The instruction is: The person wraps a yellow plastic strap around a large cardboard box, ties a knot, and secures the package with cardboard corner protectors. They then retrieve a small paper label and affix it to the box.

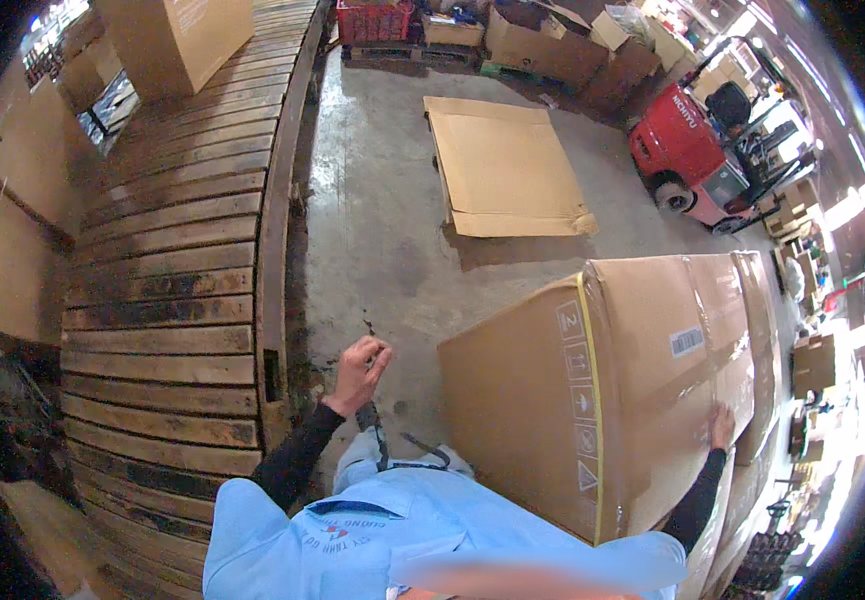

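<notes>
A large brown carton [652,370] stands at my right, with a yellow strip along its near edge, clear tape and a white label on top. My right hand [721,427] rests on its upper face, fingers stretched out against the cardboard. Held out in front of my body, my left hand [359,374] has its fingers curled in, and I see nothing in them. It hangs over the concrete floor [372,255], between the wooden slatted platform [167,270] and the carton, touching neither.
A flat cardboard sheet [507,165] lies ahead on a low support. Beyond it at the right stands a red forklift [687,145]. Cartons [542,45] and a red crate [374,22] line the back. A tall carton [177,45] stands on the platform.
</notes>
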Demonstrator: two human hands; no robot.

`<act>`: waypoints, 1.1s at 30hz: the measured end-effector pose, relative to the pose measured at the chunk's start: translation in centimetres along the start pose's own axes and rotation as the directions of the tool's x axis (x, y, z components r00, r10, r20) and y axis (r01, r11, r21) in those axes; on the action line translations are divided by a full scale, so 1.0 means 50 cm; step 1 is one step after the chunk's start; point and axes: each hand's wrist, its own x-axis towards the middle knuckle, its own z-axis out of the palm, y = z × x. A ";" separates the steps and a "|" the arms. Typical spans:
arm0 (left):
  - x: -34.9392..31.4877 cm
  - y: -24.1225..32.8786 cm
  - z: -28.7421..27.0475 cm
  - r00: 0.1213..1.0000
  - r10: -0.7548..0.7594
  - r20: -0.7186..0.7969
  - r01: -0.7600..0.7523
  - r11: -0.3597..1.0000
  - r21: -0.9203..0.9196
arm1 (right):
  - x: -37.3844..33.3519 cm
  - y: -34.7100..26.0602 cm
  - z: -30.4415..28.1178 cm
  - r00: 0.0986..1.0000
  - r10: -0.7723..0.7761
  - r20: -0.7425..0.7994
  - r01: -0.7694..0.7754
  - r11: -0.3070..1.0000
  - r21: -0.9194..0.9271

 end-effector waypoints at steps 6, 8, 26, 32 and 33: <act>0.211 -0.026 -0.049 0.991 0.123 0.057 -0.127 0.990 0.063 | 0.055 -0.316 0.021 0.935 -0.205 -0.289 0.302 0.887 0.348; 0.256 -0.081 -0.039 0.983 0.112 0.147 -0.126 0.987 0.096 | 0.061 -0.380 0.008 0.934 -0.149 -0.323 0.258 0.909 0.326; 0.537 -0.755 -0.320 0.431 -0.855 0.287 0.821 0.504 0.269 | 0.259 -0.534 -0.025 0.660 0.738 -0.143 -0.745 0.667 0.006; 0.869 -0.733 -0.219 0.620 -0.754 0.215 0.779 0.624 -0.057 | 0.407 -0.709 0.022 0.725 0.684 -0.079 -0.680 0.692 -0.242; 0.923 -0.730 -0.205 0.608 -0.757 0.238 0.769 0.636 0.057 | 0.434 -0.760 0.048 0.781 0.625 -0.012 -0.601 0.745 -0.290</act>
